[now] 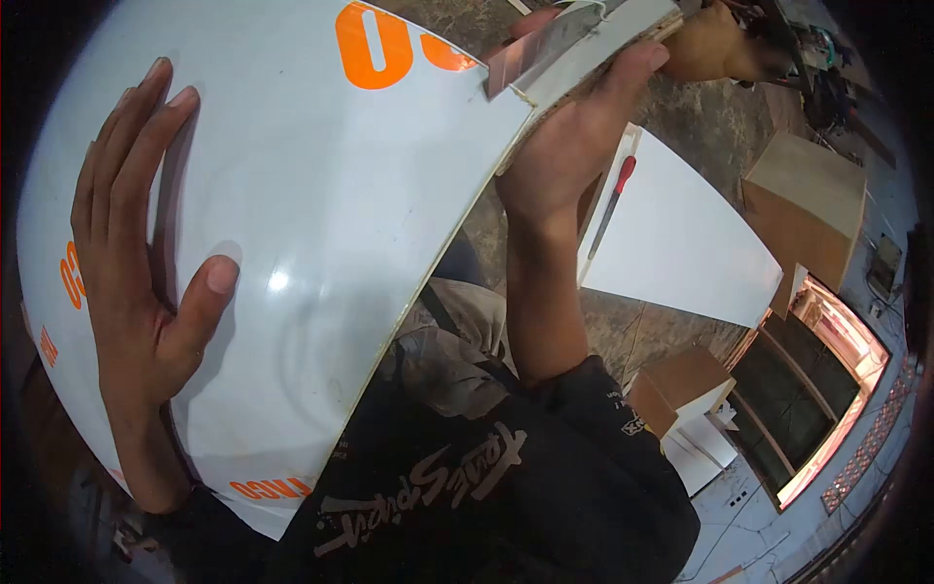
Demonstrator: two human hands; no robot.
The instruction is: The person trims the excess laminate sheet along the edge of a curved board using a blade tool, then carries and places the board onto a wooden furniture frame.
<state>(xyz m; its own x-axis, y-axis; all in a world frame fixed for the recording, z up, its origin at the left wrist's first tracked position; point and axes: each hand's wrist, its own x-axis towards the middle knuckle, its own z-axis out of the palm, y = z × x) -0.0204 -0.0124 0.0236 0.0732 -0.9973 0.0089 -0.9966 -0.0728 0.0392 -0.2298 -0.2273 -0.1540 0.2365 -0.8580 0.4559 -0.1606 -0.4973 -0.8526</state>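
A large white board [321, 195] with orange lettering and a glossy face fills the left and middle of the head view. My left hand [136, 234] lies flat on it with the fingers stretched out and the thumb apart. At the board's far right corner, my right hand [574, 146] holds the edge, palm against it and thumb along the rim. Its other fingers are mostly hidden by the board. A narrow pale edge strip [608, 49] runs along that corner, with a clear, film-like piece [540, 49] beside it.
A second white panel [681, 234] lies on the worn floor, with a red-handled tool [620, 190], perhaps a file, on it. Brown boxes [808, 204] stand at the right. Another body part [705, 44], whose owner I cannot tell, shows near the top right.
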